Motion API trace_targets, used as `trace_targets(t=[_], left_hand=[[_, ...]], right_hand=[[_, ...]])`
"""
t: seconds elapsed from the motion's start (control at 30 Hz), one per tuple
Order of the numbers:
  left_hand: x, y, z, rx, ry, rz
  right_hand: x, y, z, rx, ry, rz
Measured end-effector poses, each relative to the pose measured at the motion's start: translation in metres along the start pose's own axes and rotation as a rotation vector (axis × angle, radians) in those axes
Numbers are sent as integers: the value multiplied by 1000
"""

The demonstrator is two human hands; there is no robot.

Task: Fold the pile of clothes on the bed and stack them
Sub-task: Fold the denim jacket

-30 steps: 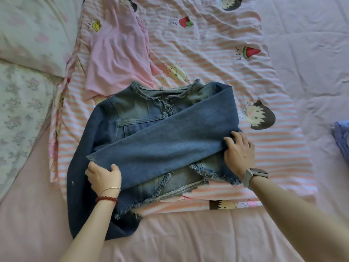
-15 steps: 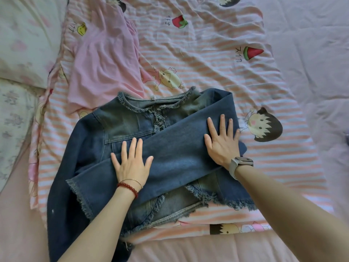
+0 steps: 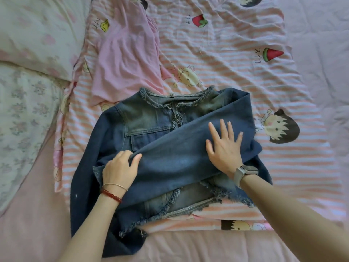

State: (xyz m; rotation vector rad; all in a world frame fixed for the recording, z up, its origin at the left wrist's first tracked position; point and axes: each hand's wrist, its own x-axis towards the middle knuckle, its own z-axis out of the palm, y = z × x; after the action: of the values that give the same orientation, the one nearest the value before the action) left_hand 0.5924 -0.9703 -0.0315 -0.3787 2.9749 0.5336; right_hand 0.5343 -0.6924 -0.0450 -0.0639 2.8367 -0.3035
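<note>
Since the earlier frame, the left hand (image 3: 120, 167) has curled to pinch the sleeve (image 3: 175, 159) edge for adjustment. The right hand (image 3: 224, 148) lies flat, fingers straight, pinning the fold. The jacket (image 3: 151, 118) lies mid-blanket (image 3: 236, 76), toward its near edge

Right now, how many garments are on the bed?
2 visible: the denim jacket under both hands, and the pink top beyond it, upper left. Others may lie outside the frame.

Both bare forearms reached forward from below, left hand (image 3: 120, 167) curled with thumb and fingers (image 3: 125, 155) pinching a fold of cloth, right hand (image 3: 225, 148) lay flat, palm down, fingers spread and straight
</note>
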Motion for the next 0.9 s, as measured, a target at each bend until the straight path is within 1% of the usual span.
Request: trace_targets(t=[0.1,0.17,0.23,0.33,0.4,0.47,0.53,0.57,0.63,0.73,0.77,0.8,0.83,0.9], left_hand=[[0,-15,-12,39,-39,-102],[4,-34,-21,61,-69,-195],[7,-55,-28,50,-111,-250],[2,-75,-31,59,-170,-285],[-7,-81,-31,51,-207,-285],[-18,-86,-32,-28,-203,-296],[-23,-90,-36,-170,-179,-339],[-25,-93,-39,-250,-188,-371],[-27,-99,-47,-348,-272,-410],[-26,-105,-60,-253,-392,-386],[-25,-102,-65,-248,-408,-366],[-21,-96,-70,-308,-435,-343],[-17,-87,-76,-452,-477,-334],[-7,-59,-88,-860,-651,-400]], right_hand=[[-26,-33,2,30,41,-151],[-39,-54,9,29,25,-240],[-44,-70,18,1,-67,-262],[-45,-83,33,-22,-242,-227],[-44,-87,37,-17,-295,-193],[-47,-92,38,22,-300,-188],[-55,-100,37,69,-270,-234],[-60,-105,36,86,-256,-273],[-72,-116,36,144,-214,-352],[-89,-139,34,322,-88,-428],[-93,-146,35,406,-63,-423],[-97,-153,35,522,-63,-378],[-99,-157,36,684,-94,-278],[-98,-160,29,1137,-243,62]])
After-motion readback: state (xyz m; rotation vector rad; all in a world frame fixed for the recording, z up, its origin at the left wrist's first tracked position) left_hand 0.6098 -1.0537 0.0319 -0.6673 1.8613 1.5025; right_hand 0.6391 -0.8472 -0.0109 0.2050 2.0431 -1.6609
